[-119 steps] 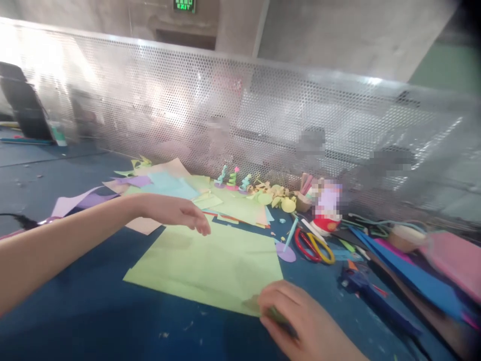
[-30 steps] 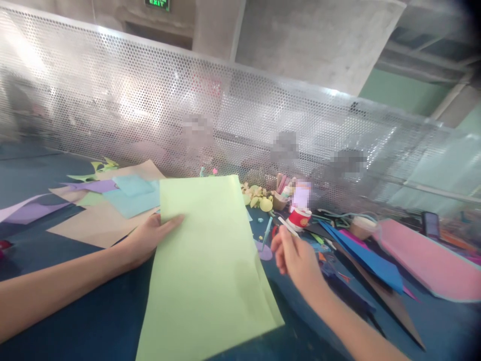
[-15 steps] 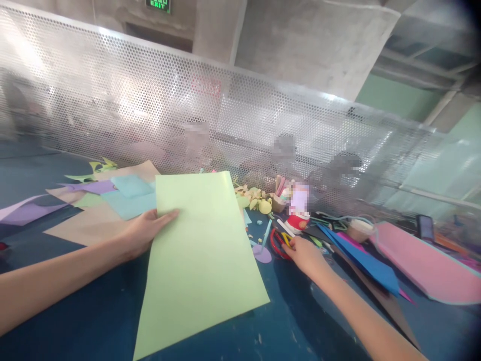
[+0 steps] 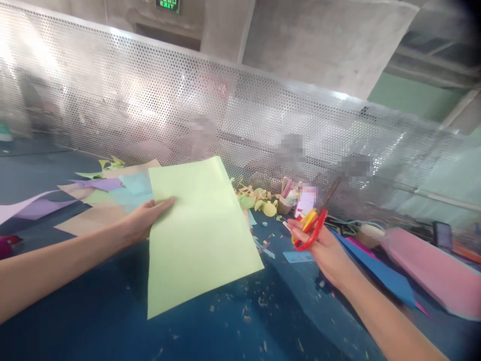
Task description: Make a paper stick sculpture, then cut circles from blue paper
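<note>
Pointing to one o'clock, scissors (image 4: 321, 222) sit clasped in the right hand (image 4: 327, 251); the left hand (image 4: 144, 218) pinches paper (image 4: 203, 225) running lengthwise roughly twelve-to-six.

White glare streaks the perforated screen (image 4: 143, 95), top-right corner dark.

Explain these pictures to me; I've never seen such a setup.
There is no machine: these are a person's two bare hands. Every picture comes from one camera worn on the head, looking forward and down. The left hand grips a light green sheet by its left edge; the right hand holds red and yellow scissors. On the dark blue table lie purple paper, light blue paper and tan paper to the left, and a blue sheet and a pink flat piece to the right. A perforated screen stands behind.
</note>
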Demonstrator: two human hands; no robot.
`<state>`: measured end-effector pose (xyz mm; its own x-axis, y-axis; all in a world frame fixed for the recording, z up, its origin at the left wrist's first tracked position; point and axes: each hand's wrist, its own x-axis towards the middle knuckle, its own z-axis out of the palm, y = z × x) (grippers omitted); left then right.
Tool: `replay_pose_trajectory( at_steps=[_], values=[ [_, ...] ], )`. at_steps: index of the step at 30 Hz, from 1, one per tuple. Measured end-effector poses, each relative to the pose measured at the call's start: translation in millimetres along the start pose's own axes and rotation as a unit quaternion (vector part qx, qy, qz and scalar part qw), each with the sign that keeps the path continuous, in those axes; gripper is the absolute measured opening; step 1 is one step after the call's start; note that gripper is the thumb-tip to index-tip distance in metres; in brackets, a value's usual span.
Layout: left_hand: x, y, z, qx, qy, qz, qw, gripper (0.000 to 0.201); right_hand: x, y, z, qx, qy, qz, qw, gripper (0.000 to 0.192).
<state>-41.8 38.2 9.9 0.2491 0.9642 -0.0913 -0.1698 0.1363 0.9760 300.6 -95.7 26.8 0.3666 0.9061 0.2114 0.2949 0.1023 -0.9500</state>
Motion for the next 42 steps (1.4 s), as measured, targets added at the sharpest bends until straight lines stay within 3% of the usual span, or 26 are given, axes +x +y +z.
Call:
replay_pose_trajectory(
  at_steps=[4, 8, 11, 13, 16, 19, 24, 29, 42],
  values=[
    [4, 10, -8.4, -0.009, 0.008, -0.009, 1.000, 0.042, -11, -10, 13, 0.092, -0.039, -0.069, 0.993, 0.031],
    [7, 26, -20.8, -0.015, 0.028, 0.017, 0.999, 0.045, -26, -21, 22, 0.183, -0.105, -0.025, 0.977, 0.054],
    [8, 35, -28.9, -0.010, 0.057, 0.023, 0.998, 0.045, -38, -31, 29, 0.150, -0.123, -0.019, 0.981, 0.058],
    [8, 39, -30.8, -0.009, 0.076, 0.025, 0.997, 0.043, -48, -38, 35, 0.138, -0.168, 0.015, 0.976, 0.062],
    [5, 42, -28.4, -0.006, 0.089, 0.028, 0.996, 0.042, -62, -47, 45, 0.141, -0.279, 0.122, 0.942, 0.070],
    [1, 45, -24.1, -0.003, 0.090, 0.031, 0.995, 0.042, -73, -51, 51, 0.068, -0.341, 0.180, 0.920, 0.069],
    [-3, 46, -21.9, 0.003, 0.109, 0.033, 0.993, 0.042, -77, -52, 51, -0.064, -0.302, 0.164, 0.937, 0.063],
    [0, 40, -22.9, -0.018, 0.084, 0.044, 0.995, 0.045, -76, -51, 51, -0.139, -0.251, 0.181, 0.941, 0.064],
    [1, 32, -21.8, -0.018, 0.042, 0.027, 0.999, 0.049, -73, -35, 53, -0.137, -0.246, 0.175, 0.943, 0.062]
  ],
)
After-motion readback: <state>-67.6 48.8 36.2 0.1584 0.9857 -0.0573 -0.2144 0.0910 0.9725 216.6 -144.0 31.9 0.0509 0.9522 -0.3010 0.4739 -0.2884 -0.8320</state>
